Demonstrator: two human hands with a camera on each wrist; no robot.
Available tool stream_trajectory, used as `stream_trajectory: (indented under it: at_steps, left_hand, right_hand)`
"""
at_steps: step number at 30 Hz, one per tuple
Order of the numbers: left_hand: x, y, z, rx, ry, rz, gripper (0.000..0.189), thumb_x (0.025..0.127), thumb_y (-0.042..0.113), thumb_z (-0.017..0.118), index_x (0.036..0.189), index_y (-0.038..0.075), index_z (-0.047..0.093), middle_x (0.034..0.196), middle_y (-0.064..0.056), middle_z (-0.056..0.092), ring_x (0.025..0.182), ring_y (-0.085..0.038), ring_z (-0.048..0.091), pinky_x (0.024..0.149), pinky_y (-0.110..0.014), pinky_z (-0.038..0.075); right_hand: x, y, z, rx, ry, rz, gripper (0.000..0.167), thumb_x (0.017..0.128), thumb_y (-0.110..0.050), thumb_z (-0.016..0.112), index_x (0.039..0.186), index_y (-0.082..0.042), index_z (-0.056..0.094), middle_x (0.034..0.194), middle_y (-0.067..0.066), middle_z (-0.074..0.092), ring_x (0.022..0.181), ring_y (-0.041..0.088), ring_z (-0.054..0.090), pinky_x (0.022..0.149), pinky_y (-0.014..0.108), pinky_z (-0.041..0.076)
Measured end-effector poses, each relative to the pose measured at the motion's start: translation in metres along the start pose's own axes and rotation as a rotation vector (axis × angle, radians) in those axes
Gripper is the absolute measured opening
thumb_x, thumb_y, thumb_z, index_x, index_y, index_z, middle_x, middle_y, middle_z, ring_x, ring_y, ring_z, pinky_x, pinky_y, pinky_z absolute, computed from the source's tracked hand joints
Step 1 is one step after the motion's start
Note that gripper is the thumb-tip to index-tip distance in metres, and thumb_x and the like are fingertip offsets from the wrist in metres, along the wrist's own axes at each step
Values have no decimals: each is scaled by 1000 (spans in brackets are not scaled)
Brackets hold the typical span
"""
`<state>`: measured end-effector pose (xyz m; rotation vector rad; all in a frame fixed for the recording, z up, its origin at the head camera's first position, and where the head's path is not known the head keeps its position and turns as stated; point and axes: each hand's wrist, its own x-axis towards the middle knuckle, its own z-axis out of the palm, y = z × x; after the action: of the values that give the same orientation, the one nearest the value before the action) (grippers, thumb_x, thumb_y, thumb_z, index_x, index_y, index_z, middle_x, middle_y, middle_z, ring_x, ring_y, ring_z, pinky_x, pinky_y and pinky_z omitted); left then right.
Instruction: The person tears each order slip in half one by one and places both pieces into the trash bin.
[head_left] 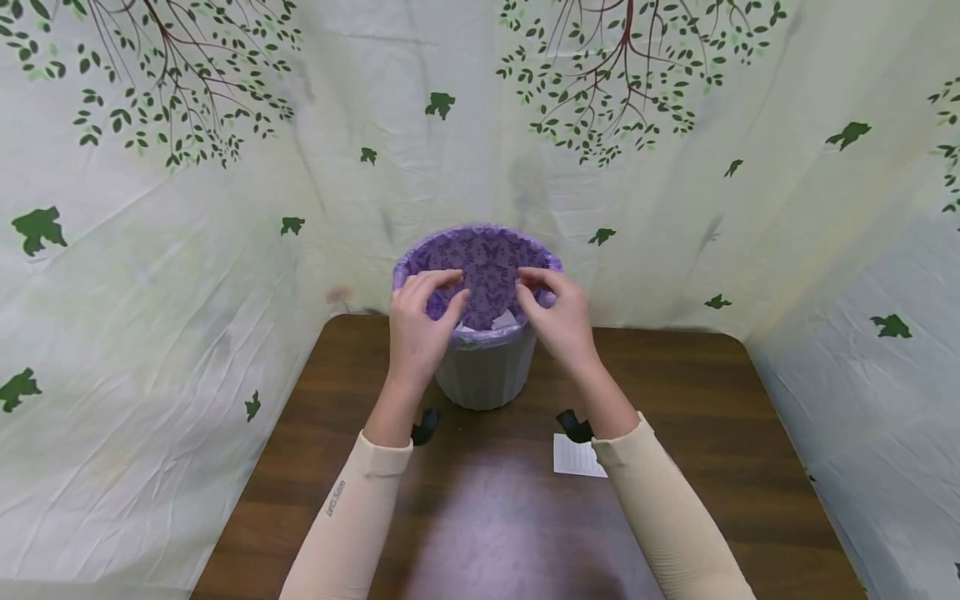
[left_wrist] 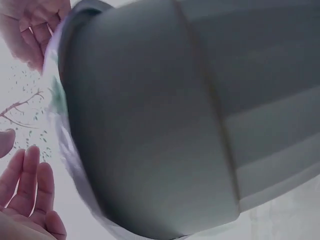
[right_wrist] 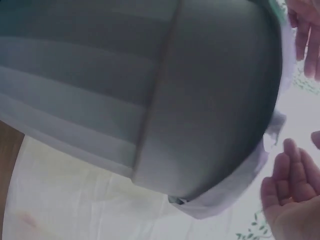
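Note:
A grey ribbed waste bin stands upright on the table, lined with a purple patterned bag folded over its rim. White paper scraps show inside it. My left hand hovers over the left side of the rim, thumb and fingers apart and loosely bent. On the opposite side, my right hand mirrors it, also with a gap between thumb and fingers. Both wrist views show relaxed fingers beside the bag's edge, with nothing between them.
A lined white paper slip lies on the brown wooden table, partly under the right forearm. Dark wrist straps hang below the wrists. Behind the bin hangs a pale leaf-print curtain, which also runs along both sides.

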<state>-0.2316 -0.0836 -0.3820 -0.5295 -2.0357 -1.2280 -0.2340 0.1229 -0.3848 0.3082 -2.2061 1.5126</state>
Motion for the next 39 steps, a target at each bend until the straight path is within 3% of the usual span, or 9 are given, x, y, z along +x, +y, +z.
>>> stream_trajectory:
  at_steps: [4,8,12,17,24,30,39]
  left_hand:
    - [-14,10,-1,-27,12,22,26,93,12,82,118,7,78,111,-10,79,106,-29,70,99,-46,39]
    - [-28,15,2,-61,26,30,26,91,9,83,117,8,78,110,-10,79,104,-27,71,93,-39,38]
    - [-40,17,5,-102,32,26,28,90,6,84,117,6,78,110,-10,79,102,-26,71,94,-34,44]
    - [-53,20,7,-155,20,36,29,89,5,84,117,3,77,109,-12,78,100,-27,71,97,-30,50]
    - [-72,22,12,-174,1,-14,30,89,6,85,117,6,77,109,-10,78,102,-24,71,96,-31,50]
    - [-85,19,20,-183,-10,-38,28,89,8,85,116,6,78,107,-8,79,101,-23,71,88,-35,48]
    - [-103,16,31,-174,-48,-100,32,89,10,85,120,12,77,108,-4,79,105,-22,73,91,-34,46]
  right_hand:
    - [-15,-1,-10,45,24,-87,24,97,-6,74,121,-4,77,110,14,79,106,25,71,92,46,56]
    - [-29,0,-19,136,43,-161,26,94,3,75,120,-1,76,108,18,78,107,19,70,95,36,57]
    - [-39,2,-25,241,37,-244,30,90,11,73,120,7,74,108,26,75,109,11,67,102,25,54]
    - [-53,9,-33,270,36,-310,34,87,16,74,120,11,72,109,30,73,110,8,68,105,23,52]
    - [-75,23,-43,223,62,-257,32,87,13,75,119,8,72,107,20,76,109,13,70,103,25,54]
    - [-93,37,-51,231,74,-211,35,87,15,74,120,4,74,107,25,74,111,10,70,104,25,54]
    - [-113,52,-66,223,85,-163,40,86,18,74,123,2,74,107,25,73,111,11,69,107,24,52]
